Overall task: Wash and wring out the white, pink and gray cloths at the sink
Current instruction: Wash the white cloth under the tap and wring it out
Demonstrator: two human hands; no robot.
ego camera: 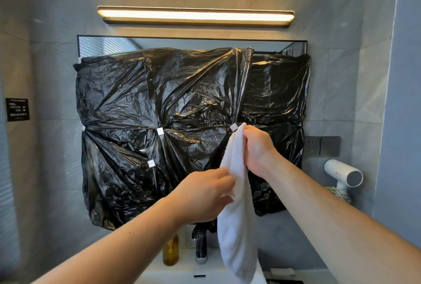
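Head view: we hold the white cloth [237,215] up before us. Our right hand [257,149] grips its top end, fingers curled tight. Our left hand [202,194] pinches it lower down.

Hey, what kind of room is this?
Most likely a bathroom: a faucet stands at a white sink, a wall mirror, mostly covered with black plastic, hangs under a light bar, and a hair dryer sits by the wall on the right.
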